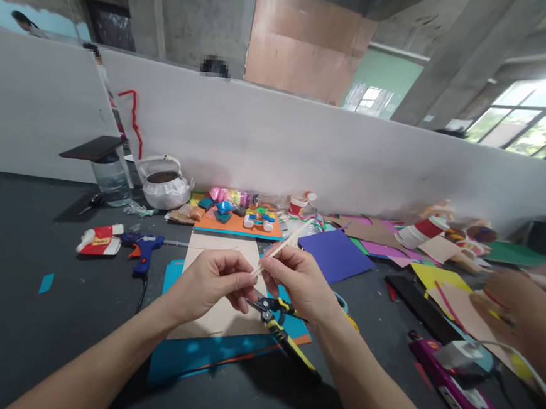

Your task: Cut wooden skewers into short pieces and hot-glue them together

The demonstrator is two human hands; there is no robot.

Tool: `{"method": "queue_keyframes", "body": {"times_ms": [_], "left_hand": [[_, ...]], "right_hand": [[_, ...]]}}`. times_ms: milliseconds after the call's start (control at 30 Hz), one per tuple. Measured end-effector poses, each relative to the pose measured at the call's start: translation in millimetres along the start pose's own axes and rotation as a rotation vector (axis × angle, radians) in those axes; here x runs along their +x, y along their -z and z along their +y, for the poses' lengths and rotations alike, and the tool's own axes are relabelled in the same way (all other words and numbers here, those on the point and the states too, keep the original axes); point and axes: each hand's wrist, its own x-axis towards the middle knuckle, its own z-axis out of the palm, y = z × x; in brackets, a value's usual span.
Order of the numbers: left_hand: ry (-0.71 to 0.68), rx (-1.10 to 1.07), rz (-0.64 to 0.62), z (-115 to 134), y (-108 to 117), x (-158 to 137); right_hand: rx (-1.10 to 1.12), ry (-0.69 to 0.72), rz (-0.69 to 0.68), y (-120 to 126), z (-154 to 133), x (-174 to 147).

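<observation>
My left hand point(210, 283) and my right hand point(295, 280) meet above the table, both pinching a thin pale wooden stick point(283, 245) that points up and to the right. Yellow-and-black cutting pliers point(282, 332) lie just below my right hand, over a beige card sheet point(224, 276) stacked on blue card point(204, 353). Whether my right hand touches the pliers is hidden.
A blue glue gun point(143, 248) and a red-white tube point(100, 240) lie at left. A kettle point(165, 186), a water bottle point(111, 176), coloured paper sheets point(335, 252), paper cups point(419, 232) line the white partition. A purple glue gun point(453, 379) and another person's blurred hand point(519, 318) are at right.
</observation>
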Motion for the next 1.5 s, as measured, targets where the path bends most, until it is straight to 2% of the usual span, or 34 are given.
{"method": "queue_keyframes", "body": {"times_ms": [333,667,933,1233,1333,1500], "left_hand": [[0.043,-0.016,-0.11,9,5,-1],[0.017,0.009,-0.081,7,3,-3],[-0.031,0.206,-0.032,7,3,-4],[-0.064,0.261,-0.01,5,1,-4],[-0.016,0.225,-0.039,7,4,-4],[0.074,0.181,-0.163,10,14,-3]], "right_hand": [[-0.014,0.005,-0.01,-3,-1,-5],[-0.044,0.015,0.021,-3,-2,-6],[-0.085,0.016,0.047,-4,-1,-7],[-0.1,-0.013,0.043,-4,-2,-5],[-0.104,-0.01,0.037,-4,-2,-5],[-0.109,-0.003,0.028,-5,-3,-4]]}}
